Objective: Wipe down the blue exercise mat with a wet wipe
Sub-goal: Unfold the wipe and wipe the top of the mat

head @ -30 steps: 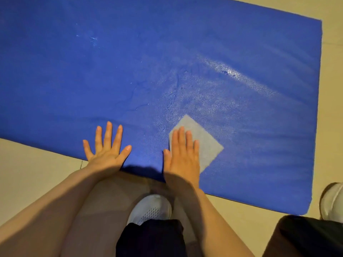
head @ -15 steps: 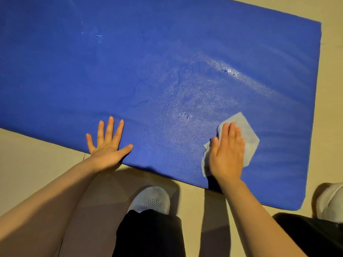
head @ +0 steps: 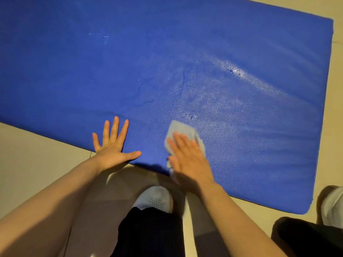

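1. One blue exercise mat (head: 185, 62) lies flat on the pale floor (head: 37, 154), filling the view from 9 o'clock across to 3 o'clock, its near edge running down toward 5 o'clock.
2. One wet wipe (head: 182, 129) sits on the mat near that edge, a little right of centre at about 6 o'clock. It is crumpled, and its lower end trails past the mat's edge.
3. One right hand (head: 189, 158) presses the wipe flat, fingers straight and together — nothing pinched or curled round it, only the palm and fingers bearing down.
4. One left hand (head: 113, 147) rests at 7 o'clock with fingers spread and straight, palm on the mat's edge, holding nothing. I judge it is bracing the mat.
5. Half a second ago the wipe and right hand were farther out toward 4 o'clock; a second ago they were about where they are now. So the hand has swept out and come back — a to-and-fro stroke along the near edge. The left hand has barely shifted.
6. A damp sheen shows on the mat from centre toward 2 o'clock, while the part toward 10 o'clock looks dull. I judge the right portion is largely wiped and the left portion still to do.
7. Two white shoes show: one (head: 156, 200) at 6 o'clock between the forearms, another (head: 332, 206) at the frame's edge near 4 o'clock.
8. Two dark trouser legs (head: 148, 232) show along the bottom.
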`<state>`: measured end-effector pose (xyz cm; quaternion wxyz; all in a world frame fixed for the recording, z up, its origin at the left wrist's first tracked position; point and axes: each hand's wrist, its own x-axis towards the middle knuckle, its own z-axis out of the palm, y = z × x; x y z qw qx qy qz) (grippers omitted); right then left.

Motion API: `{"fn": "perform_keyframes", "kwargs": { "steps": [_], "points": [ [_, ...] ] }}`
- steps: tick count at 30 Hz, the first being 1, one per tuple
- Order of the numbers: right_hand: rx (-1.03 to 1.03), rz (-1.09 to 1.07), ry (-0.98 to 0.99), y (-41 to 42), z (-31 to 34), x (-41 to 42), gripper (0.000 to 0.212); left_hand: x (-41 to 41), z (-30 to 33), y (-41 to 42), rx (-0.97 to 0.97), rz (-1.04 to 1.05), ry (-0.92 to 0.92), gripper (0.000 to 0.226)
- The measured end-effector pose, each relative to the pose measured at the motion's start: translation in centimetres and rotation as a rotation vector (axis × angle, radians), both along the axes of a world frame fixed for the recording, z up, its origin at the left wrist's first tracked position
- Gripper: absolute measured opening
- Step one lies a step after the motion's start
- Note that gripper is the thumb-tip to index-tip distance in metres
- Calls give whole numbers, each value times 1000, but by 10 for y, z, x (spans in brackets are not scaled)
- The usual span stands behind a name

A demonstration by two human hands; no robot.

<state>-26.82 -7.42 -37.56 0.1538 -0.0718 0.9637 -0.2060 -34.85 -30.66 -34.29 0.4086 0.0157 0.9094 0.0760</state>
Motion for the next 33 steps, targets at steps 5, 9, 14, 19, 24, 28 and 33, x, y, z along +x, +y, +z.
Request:
{"fn": "perform_keyframes", "kwargs": {
  "steps": [5,9,14,19,24,28,33],
  "points": [
    [88,-343,15,65,4,-11,63,-2,4,1,-22,-6,-12,117],
    [72,-374,-73,49,14,-8,69,-1,3,3,-50,0,-7,121],
    [-88,165,-30,-17,19,17,52,-5,0,5,-121,-15,-31,119],
    [-72,179,22,-2,1,-23,52,-6,0,8,-160,-24,-67,114],
    [75,-20,47,66,-10,-103,64,-7,-2,7,-173,-20,-56,111],
    [169,-222,8,93,0,-134,66,-3,-4,5,-135,-7,-2,108],
    [101,-18,-40,29,2,-125,82,0,-2,6,-137,-30,24,103]
  ]
}}
